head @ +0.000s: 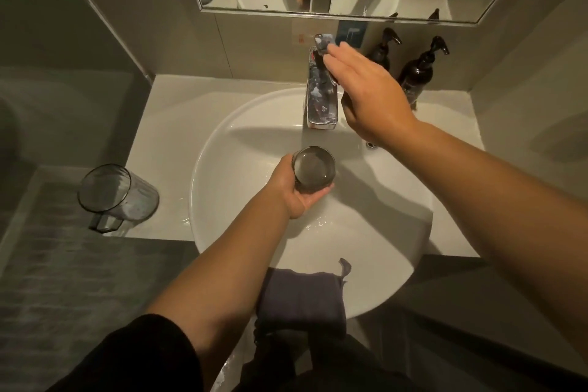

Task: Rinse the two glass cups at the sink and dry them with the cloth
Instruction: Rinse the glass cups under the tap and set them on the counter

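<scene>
White sink (397, 248), left hand (294, 192) gripping cup (314, 169)

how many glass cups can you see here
2. One glass cup is held by the left hand over the sink basin, below the faucet. The other cup stands on the counter left of the basin. None seem hidden.

held cup (314, 169), counter cup (117, 196), cloth (302, 299)

pale counter (165, 124): sink (397, 232), glass cup (117, 197), seemingly two pump bottles (416, 73).
</scene>
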`<state>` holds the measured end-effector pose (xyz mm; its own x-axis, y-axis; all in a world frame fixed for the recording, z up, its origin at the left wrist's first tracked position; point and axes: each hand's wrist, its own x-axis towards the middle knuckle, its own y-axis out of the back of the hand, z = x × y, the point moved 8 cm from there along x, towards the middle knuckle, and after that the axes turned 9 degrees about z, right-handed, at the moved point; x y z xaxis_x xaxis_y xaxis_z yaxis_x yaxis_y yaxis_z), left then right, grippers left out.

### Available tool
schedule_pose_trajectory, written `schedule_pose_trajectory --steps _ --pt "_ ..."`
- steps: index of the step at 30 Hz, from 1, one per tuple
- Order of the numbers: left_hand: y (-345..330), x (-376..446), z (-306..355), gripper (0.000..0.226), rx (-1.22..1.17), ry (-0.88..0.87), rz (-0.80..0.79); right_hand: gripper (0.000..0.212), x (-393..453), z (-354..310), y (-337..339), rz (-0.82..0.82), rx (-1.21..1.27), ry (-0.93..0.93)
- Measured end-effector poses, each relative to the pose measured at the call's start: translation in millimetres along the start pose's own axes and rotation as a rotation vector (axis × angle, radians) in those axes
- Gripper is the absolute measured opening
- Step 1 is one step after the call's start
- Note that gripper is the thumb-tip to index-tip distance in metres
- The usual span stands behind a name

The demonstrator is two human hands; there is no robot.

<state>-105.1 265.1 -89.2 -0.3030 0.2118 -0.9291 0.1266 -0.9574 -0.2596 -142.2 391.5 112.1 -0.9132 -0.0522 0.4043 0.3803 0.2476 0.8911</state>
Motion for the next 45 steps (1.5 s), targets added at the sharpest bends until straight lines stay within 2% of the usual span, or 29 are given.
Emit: schedule_pose_trajectory --steps 4,6,9,11,13,15,18,21,24,26,29,32,37,42,45 --pt "1.8 -7.1 1.6 0.024 0.006 -0.01 0.015 0.065 1.8 3.8 -0.3 -0.071 0.029 -0.016" --pt "2.5 -12.0 1.0 0.024 0.003 -0.013 0.004 0.063 -5.8 5.1 4.7 -0.017 0.103 -0.081" --pt "8.8 -21.0 -1.1 0.026 0.0 -0.009 -0.004 0.056 -26.8 16.7 14.4 0.176 0.236 -0.27" --pt "19.0 -26.4 -0.7 0.03 -0.012 -0.006 0.018 0.046 -43.5 26.9 7.8 0.211 0.28 -0.468" --pt "29.9 -34.5 0.6 0.037 0.005 -0.018 0.041 0.038 -60.3 29.9 -14.7 0.072 0.314 -0.679" --pt "40.3 -42.9 4.0 0.043 0.095 -0.09 0.044 0.031 -78.6 15.5 -44.2 -0.163 0.434 -0.825" --pt "55.1 -59.0 13.9 0.046 0.251 -0.261 0.041 0.028 -86.5 -24.7 -69.3 -0.392 0.66 -0.883" --pt "72.2 -80.7 39.1 0.043 0.374 -0.544 -0.003 0.034 -69.1 -66.6 -78.9 -0.472 0.811 -0.823" --pt "96.3 -110.3 71.1 0.059 0.541 -0.813 0.007 0.025 -43.1 -99.4 -77.1 -0.454 0.952 -0.715" --pt "110.6 -132.2 92.7 0.063 0.677 -0.96 0.01 0.036 -25.7 -115.9 -74.4 -0.44 1.01 -0.647" --pt "134.2 -154.4 127.0 0.062 0.804 -1.108 0.022 0.058 6.6 -134.8 -72.1 -0.397 0.927 -0.517" --pt "159.2 -160.5 168.0 0.069 0.907 -1.202 0.148 0.066 43.9 -156.6 -84.0 -0.384 0.834 -0.363" --pt "182.7 -136.5 227.3 0.072 1.012 -1.251 0.35 0.067 96.5 -175.8 -135.0 -0.4 0.718 -0.201" --pt "196.3 -95.5 244.8 0.072 1.294 -1.131 0.512 0.064 105.8 -178.5 -189.3 -0.498 0.511 -0.096" --pt "198.3 -79.0 244.5 0.07 1.446 -1.049 0.542 0.063 100.6 -177.8 -212.2 -0.549 0.443 -0.056"
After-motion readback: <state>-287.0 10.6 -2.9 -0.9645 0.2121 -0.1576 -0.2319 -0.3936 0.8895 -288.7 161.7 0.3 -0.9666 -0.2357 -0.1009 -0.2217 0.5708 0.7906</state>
